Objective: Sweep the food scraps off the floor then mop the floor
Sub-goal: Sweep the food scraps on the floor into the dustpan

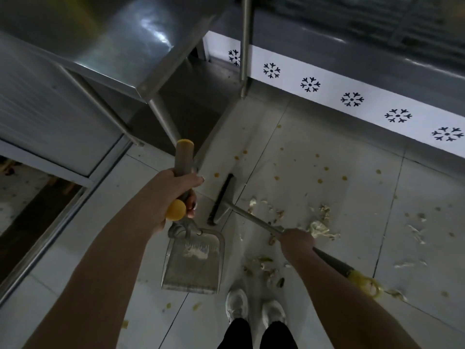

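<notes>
1. The pale tiled floor (pixel 440 197) fills the lower and right of the frame, spotted with small yellow-brown stains.
2. A stainless-steel worktable (pixel 125 46) on tubular legs takes the upper left. A white band printed with black snowflakes (pixel 327 91) runs along the upper right.
3. The grey metal dustpan (pixel 193 265) sits lower centre, mouth toward the bottom edge, with a little pale debris inside. Its upright grey handle with a yellow cap (pixel 185 157) rises at centre.
4. The long-shafted floor broom with a dark, narrow head (pixel 221 197) lies centre, head against the floor. Its metal shaft slants to the lower right and ends in a yellow grip.
5. The pale, limp food scraps (pixel 319 227) lie scattered right of centre, with more just above the white shoes (pixel 254 308).
6. The left hand (pixel 173 195) is clenched round the dustpan handle. The right hand (pixel 297 241) is wrapped round the broom shaft at mid-length.
7. The scraps look light, soft and damp, likely to smear or cling, so short, firm strokes should suit them. The broom is stiff and light, and the mid-shaft hold gives good control. The pan is rigid and best steadied by its handle.
</notes>
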Demonstrator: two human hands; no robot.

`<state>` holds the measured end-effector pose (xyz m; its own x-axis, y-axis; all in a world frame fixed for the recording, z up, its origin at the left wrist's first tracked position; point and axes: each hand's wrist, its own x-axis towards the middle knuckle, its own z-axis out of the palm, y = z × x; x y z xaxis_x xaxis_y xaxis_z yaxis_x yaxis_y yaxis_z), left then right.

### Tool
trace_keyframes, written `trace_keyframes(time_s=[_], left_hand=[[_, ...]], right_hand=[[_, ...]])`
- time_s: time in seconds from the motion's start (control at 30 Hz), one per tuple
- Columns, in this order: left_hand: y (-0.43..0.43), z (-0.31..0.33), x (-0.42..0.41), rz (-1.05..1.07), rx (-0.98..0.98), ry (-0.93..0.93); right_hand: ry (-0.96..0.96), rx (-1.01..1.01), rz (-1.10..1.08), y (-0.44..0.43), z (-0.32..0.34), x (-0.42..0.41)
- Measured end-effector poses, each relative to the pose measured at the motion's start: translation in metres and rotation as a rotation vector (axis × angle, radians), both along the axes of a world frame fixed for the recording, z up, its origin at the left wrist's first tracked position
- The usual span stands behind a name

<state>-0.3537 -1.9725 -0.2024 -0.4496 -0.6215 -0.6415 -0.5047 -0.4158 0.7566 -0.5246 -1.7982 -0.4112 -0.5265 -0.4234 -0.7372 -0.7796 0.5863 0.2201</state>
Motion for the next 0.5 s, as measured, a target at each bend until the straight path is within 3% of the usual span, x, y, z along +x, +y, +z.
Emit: trace_keyframes(time_s=[0.27,0.5], left_hand=[[0.016,-0.008,-0.019,-0.051,-0.001,-0.024],[0.031,0.005,-0.028,-0.095,-0.051,-0.052]], right_hand=[[-0.062,0.009,-0.303,0.09,0.002,-0.036],[0.014,0.002,-0.372,0.188,0.023,-0.038]])
